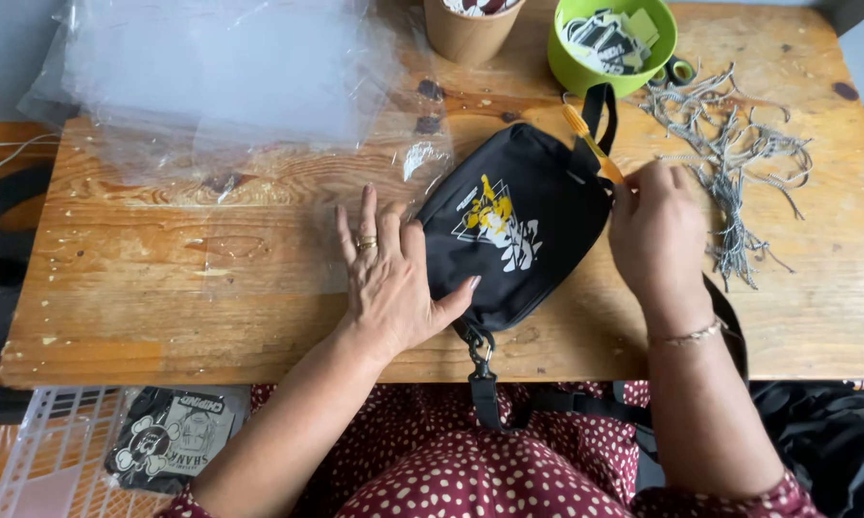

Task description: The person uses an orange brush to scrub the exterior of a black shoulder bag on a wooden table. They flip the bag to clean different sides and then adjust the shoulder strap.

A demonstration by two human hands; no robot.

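A small black pouch bag with a yellow and white print lies on the wooden table. My left hand rests flat with fingers apart on the table, its thumb touching the bag's left edge. My right hand is at the bag's right end, its fingers pinched on an orange zipper pull that sticks up toward the back. The bag's black strap with a metal clip hangs over the front edge toward my lap.
Clear plastic bags lie at the back left. A brown paper cup and a green bowl of tags stand at the back. Grey cords are piled at the right. A white rack with a packed black item sits lower left.
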